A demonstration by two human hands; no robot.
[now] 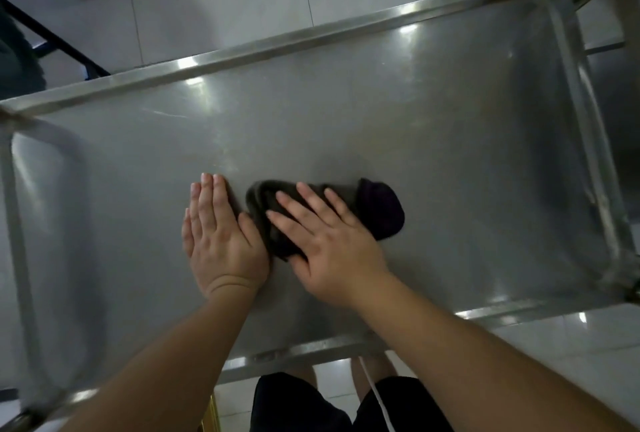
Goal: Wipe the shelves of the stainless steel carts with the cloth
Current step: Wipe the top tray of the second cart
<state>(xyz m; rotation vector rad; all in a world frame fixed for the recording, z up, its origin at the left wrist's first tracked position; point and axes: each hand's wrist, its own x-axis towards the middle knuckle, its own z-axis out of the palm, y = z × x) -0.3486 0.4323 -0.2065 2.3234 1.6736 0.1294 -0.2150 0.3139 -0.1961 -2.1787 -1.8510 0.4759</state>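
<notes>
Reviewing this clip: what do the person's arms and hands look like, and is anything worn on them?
Both arms are bare as far up as the picture shows, with no sleeves. The left hand and the right hand are bare too: no gloves, rings, watch or wristband visible. Nails look short and unpainted. No markings show on either forearm.

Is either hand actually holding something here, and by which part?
No grip: the right hand presses flat on the dark cloth, over its left half; the left hand lies flat beside it.
</notes>
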